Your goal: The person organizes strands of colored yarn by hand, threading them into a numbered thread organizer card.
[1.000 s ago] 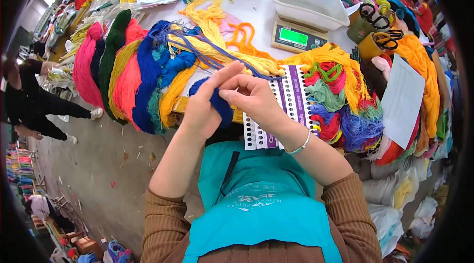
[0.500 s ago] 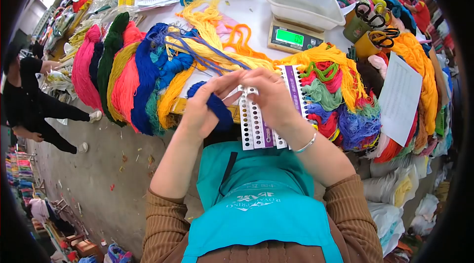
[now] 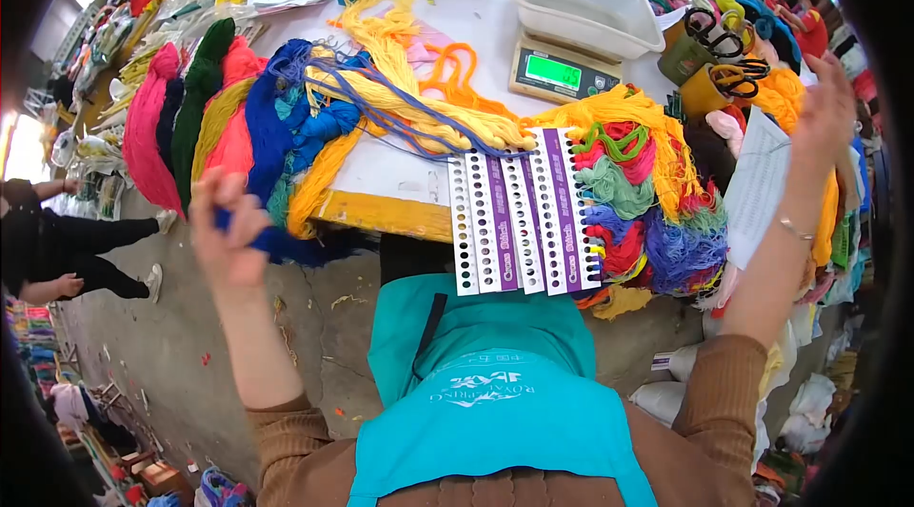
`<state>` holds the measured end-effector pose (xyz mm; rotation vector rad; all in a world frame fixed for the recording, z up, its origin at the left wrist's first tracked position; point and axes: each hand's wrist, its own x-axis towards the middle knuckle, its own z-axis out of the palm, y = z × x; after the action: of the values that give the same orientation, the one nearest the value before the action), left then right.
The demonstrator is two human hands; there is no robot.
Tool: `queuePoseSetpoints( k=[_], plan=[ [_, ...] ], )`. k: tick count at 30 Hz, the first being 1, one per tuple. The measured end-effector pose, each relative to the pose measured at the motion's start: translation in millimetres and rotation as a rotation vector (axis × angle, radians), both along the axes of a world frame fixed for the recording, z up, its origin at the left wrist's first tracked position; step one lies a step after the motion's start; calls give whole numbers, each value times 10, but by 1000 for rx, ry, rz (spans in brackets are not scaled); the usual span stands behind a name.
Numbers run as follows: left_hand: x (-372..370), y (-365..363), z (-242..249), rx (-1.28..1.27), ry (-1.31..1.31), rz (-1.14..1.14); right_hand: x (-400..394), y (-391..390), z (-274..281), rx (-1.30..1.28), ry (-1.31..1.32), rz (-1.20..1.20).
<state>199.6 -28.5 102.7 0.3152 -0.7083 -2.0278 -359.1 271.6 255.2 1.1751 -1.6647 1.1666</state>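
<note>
My left hand [image 3: 230, 236] is raised at the table's left front edge, blurred, with its fingers curled. A hank of dark blue embroidery thread [image 3: 300, 246] hangs at it, seemingly held. Far to the right, my right hand [image 3: 824, 117] is lifted beside a paper sheet [image 3: 756, 185], fingers pressed together; whatever they pinch is too fine to see. Between the hands, white-and-purple punched thread cards [image 3: 519, 221] lie overlapping at the front edge. Pale yellow skeins [image 3: 428, 112] and blue-violet strands [image 3: 376, 112] rest across their upper ends.
A digital scale [image 3: 562, 74] carries a white plastic tub [image 3: 583, 7]. Scissors [image 3: 738, 79] stand in holders at right. Coloured hanks [image 3: 214, 117] drape over the left edge; tangled threads [image 3: 671, 240] hang at right. A person in dark clothes [image 3: 81, 240] stands at left.
My hands, together above the cards before, have swung wide apart, left hand leftward with the blue thread and right hand up to the right. The cards are now uncovered.
</note>
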Motion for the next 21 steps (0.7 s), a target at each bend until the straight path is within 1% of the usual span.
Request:
queuePoseSetpoints(
  k=[1,2,3,4,5,6,7,8,9,10,13,15,17,19,21],
  plan=[
    [-261,93,-90,18,-211,-7,239,-167,-102,252,277,-22],
    [-560,229,-198,5,-443,42,575,-435,-418,373,-75,260],
    [-812,335,-311,32,-470,-111,910,-702,-734,384,-547,539],
    [-1055,413,-393,28,-535,-220,1246,-970,-1049,338,-951,642],
    [-1262,494,-422,0,-589,-303,1455,-1147,-1353,541,-959,674],
    [-1451,550,-545,-36,-693,-312,1655,-1281,-1532,676,-996,730],
    [-1576,580,-686,-32,-730,-311,1739,-1427,-1891,742,-970,757],
    [-1675,604,-732,-57,-777,-313,1830,-1513,-2084,804,-898,696],
    [-1756,619,-754,-81,-825,-314,1895,-1579,-2213,843,-892,642],
    [-1816,629,-763,-90,-812,-302,1898,-1637,-2384,850,-877,631],
    [-1919,566,-807,-112,-866,-319,1880,-1711,-2518,891,-864,587],
    [-1975,540,-833,-106,-870,-319,1836,-1731,-2518,916,-911,634],
    [-2030,504,-879,-140,-857,-430,1807,-1714,-2512,906,-957,652],
    [-2081,491,-895,-155,-857,-435,1808,-1704,-2496,901,-1009,702],
    [-2106,478,-886,-159,-883,-440,1803,-1701,-2479,910,-1011,700]
  ],
)
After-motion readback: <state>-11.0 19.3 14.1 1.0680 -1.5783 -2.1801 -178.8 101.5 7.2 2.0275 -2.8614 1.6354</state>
